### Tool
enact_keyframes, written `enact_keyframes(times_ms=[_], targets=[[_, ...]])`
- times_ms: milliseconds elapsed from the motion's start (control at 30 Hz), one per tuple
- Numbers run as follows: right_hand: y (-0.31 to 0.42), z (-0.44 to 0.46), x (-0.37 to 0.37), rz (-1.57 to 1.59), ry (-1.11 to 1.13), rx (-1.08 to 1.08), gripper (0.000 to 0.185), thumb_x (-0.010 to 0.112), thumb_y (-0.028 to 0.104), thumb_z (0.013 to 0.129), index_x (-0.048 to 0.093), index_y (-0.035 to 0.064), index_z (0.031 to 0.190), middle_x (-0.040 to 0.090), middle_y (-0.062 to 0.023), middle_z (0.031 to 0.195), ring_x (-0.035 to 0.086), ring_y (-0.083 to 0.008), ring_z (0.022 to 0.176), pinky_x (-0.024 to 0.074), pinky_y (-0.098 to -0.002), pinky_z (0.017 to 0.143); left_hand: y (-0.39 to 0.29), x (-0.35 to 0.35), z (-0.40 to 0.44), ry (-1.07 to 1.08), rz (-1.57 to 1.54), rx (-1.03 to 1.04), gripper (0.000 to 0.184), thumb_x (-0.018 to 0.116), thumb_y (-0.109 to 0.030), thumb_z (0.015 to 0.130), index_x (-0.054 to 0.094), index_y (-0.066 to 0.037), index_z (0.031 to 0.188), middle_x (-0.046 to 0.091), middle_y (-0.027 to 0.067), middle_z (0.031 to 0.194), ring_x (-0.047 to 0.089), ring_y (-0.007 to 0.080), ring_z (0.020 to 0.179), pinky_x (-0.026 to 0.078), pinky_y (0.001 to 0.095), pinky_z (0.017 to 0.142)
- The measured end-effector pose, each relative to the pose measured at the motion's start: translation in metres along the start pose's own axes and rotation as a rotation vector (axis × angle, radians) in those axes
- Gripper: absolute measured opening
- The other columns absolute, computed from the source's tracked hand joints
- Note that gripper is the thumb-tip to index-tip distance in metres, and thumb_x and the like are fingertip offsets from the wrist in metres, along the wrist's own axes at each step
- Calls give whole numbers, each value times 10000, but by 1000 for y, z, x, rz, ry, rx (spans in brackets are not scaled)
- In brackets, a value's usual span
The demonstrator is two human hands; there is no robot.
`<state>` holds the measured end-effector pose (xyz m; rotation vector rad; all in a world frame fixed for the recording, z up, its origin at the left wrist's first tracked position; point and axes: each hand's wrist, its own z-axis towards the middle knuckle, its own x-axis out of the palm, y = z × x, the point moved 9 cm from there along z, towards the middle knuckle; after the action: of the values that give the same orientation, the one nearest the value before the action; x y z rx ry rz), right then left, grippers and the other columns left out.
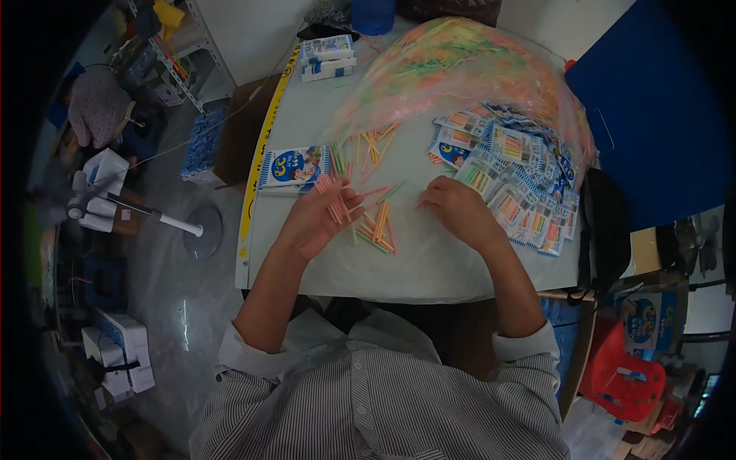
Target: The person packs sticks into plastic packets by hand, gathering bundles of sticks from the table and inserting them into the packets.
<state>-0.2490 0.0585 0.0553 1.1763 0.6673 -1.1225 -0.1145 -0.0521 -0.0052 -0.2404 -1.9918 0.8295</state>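
Pink sticks (335, 205) lie in my left hand (310, 221), whose fingers curl round them over the left part of the table. My right hand (460, 208) hovers right of the middle with its fingers pinched together; a small pink tip shows at the fingertips, too small to make out well. Between the hands, loose yellow, orange, pink and green sticks (381, 230) are scattered on the table, with more loose sticks (372, 146) farther back. Blue and white packets (295, 166) lie beyond my left hand. Beside my right hand is a heap of filled packets (515, 149).
A large clear bag of coloured sticks (468, 65) covers the back of the table (429, 276). More packets (327, 52) lie at the back left. A blue panel (652, 115) and a black bag (606, 230) border the right side. A fan (203, 230) is left.
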Motion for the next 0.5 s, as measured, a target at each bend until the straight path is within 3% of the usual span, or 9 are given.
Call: enact_keyframes(times_ms=[67, 267, 333, 500], targets=[[2, -2, 7, -87, 45, -17, 101, 579, 55, 712, 583, 28, 809, 544, -94, 775, 547, -261, 732, 452, -319, 646, 7, -5, -1, 41, -10, 3, 219, 446, -172, 873, 436, -25, 1034, 554, 92, 854, 545, 233, 902, 455, 370, 827], [24, 24, 13, 41, 6, 39, 83, 571, 71, 719, 570, 19, 784, 529, -89, 812, 542, -242, 756, 451, -332, 642, 20, 0, -17, -10, -66, -62, 205, 446, -159, 872, 449, -21, 1023, 566, 103, 884, 563, 224, 874, 474, 348, 799], [42, 36, 24, -28, 60, -111, 86, 558, 89, 730, 556, 12, 767, 520, -99, 797, 544, -250, 729, 452, -337, 635, 20, 1, -20, -7, -51, -72, 215, 463, -148, 863, 450, -19, 1035, 567, 100, 884, 566, 221, 868, 480, 346, 788], [35, 46, 44, -134, 228, -62, 104, 541, 106, 738, 548, 3, 751, 512, -122, 779, 546, -274, 688, 451, -352, 623, 11, -16, -24, -53, 1, -21, 214, 485, -131, 850, 465, -12, 1028, 565, 95, 891, 564, 214, 871, 476, 340, 797]])
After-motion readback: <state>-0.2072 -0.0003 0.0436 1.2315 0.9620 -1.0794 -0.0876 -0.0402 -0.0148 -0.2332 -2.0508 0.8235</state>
